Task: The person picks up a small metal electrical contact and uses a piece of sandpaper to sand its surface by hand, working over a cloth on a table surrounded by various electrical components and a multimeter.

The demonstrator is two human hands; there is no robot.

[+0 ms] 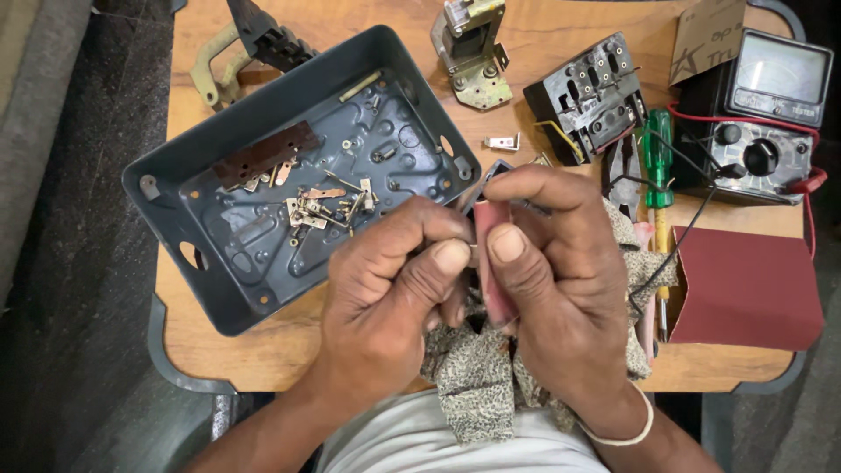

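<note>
Overhead view of a small wooden table (263,350) with both hands meeting just above its near edge. The left hand (385,298) is curled, thumb and fingers pinched together on a small part that is mostly hidden between the fingertips; what it is cannot be told. The right hand (561,280) is closed on a folded strip of reddish-brown sandpaper (495,271), thumb pressing it from the front and fingers wrapped behind, so that the strip stands nearly upright between the two thumbs. The two hands touch at the thumbs. Beneath them, over the table edge and the person's lap, lies a patterned cloth (477,377). To the left of the hands rests a grey plastic housing (219,289), open side up and turned at an angle, holding loose metal contacts and screws (320,208) and a brown strip (267,153). Behind the hands lie a black switch block (591,92) and a metal bracket (473,52); a small metal clip (504,141) lies between them. To the right stand an analogue meter (771,105) with red and black leads, a green-handled screwdriver (657,153) just beside it, and a larger sheet of sandpaper (749,289) near the table's right edge.
</note>
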